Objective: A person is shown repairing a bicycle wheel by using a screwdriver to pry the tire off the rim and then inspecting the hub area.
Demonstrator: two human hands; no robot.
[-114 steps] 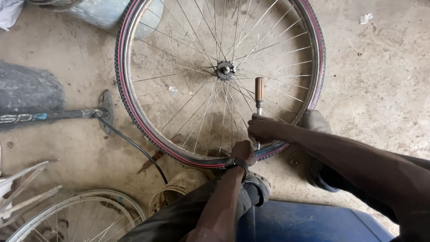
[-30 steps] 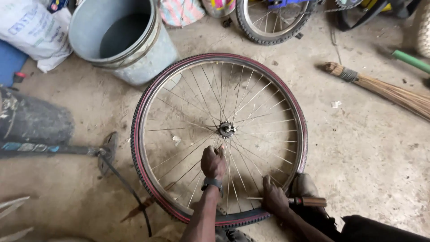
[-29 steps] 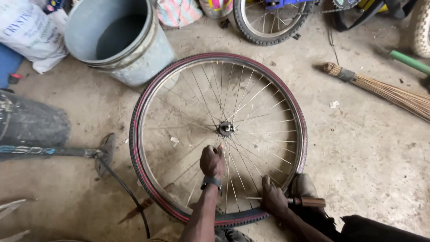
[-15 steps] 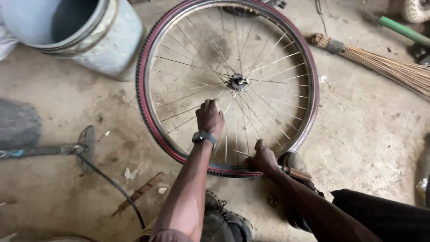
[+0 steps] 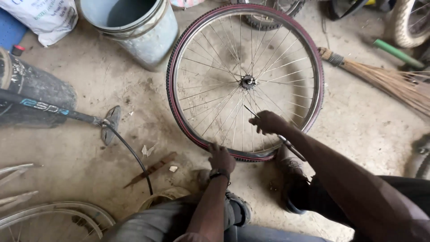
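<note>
Bicycle wheel [image 5: 245,83] lies flat on the concrete floor [image 5: 358,121], reddish tyre around the rim, hub near the middle.

Change since half a second ago: our left hand [image 5: 221,157] has come off the spokes and now sits at the near edge of the tyre, fingers curled over it, gripping. Our right hand [image 5: 267,122] has left the rim and moved in over the spokes, closed around a thin metal rod [image 5: 274,133] that runs from just below the hub back along the forearm. We judge the work has shifted from steadying the wheel to applying the tool inside it.

Wheel sits just ahead of both hands; left touches its near edge, right hovers above the lower spokes.

Around: grey bucket [image 5: 134,24] upper left, touching or just beside the tyre; pump base with hose [image 5: 109,123] to the left; broom [image 5: 380,78] to the right; a shoe [image 5: 293,179] by the near rim.
</note>
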